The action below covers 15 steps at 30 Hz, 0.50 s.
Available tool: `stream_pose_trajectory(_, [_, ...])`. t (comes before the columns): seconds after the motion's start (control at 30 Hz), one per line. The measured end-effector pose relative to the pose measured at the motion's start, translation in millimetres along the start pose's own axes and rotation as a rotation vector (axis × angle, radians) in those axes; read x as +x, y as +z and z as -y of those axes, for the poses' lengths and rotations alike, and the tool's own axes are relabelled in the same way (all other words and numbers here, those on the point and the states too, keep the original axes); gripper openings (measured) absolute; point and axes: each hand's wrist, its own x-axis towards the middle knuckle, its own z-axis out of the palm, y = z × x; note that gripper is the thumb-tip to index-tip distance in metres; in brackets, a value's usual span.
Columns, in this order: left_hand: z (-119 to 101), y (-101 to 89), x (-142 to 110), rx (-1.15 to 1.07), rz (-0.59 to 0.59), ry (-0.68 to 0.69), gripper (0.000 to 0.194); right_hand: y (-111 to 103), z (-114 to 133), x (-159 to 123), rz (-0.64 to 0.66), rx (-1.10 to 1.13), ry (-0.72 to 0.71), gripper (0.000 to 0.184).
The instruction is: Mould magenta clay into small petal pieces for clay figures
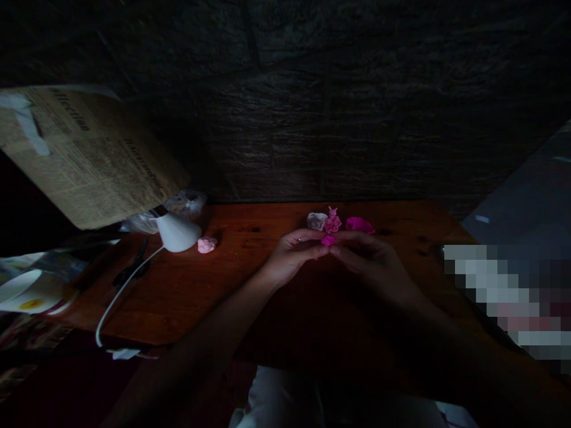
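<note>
My left hand and my right hand meet above the wooden table, thumbs and forefingers pinched on a small magenta piece. Whether it is clay or paper I cannot tell in this dim light. Just beyond my fingertips are a pink flower-like piece, a pale greyish-white curled piece and a larger bright magenta lump. Farther left on the tabletop lies a light pink crumpled lump.
A lamp with a newspaper-print shade and white conical base stands at left, its white cable running over the table. Dark scissors, a plastic bag and a white cup are near it. A dark wall rises behind.
</note>
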Motion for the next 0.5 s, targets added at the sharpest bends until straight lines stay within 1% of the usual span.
stream_pose_trajectory(0.17, [1, -2.7, 0, 0.070, 0.012, 0.076, 0.028, 1, 1, 1, 0.005, 0.000, -0.030, 0.023])
stream_pose_trajectory(0.23, [0, -2.9, 0, 0.111, 0.006, 0.086, 0.027, 1, -2, 2, 0.003, -0.021, -0.060, 0.023])
stream_pose_trajectory(0.3, [-1, -2.2, 0, 0.149, 0.000, 0.090, 0.027, 1, -5, 3, -0.014, -0.064, -0.062, 0.022])
stream_pose_trajectory(0.4, [-4, -0.8, 1, 0.181, -0.006, 0.103, 0.033, -3, -5, 4, -0.078, -0.101, -0.034, 0.024])
stream_pose_trajectory(0.47, [-5, -1.3, 2, 0.200, -0.021, 0.128, 0.035, -10, 0, 6, -0.159, -0.095, -0.030, 0.027])
stream_pose_trajectory(0.5, [-5, -2.1, 3, 0.210, -0.031, 0.146, 0.034, -15, 4, 8, -0.221, -0.101, -0.026, 0.029])
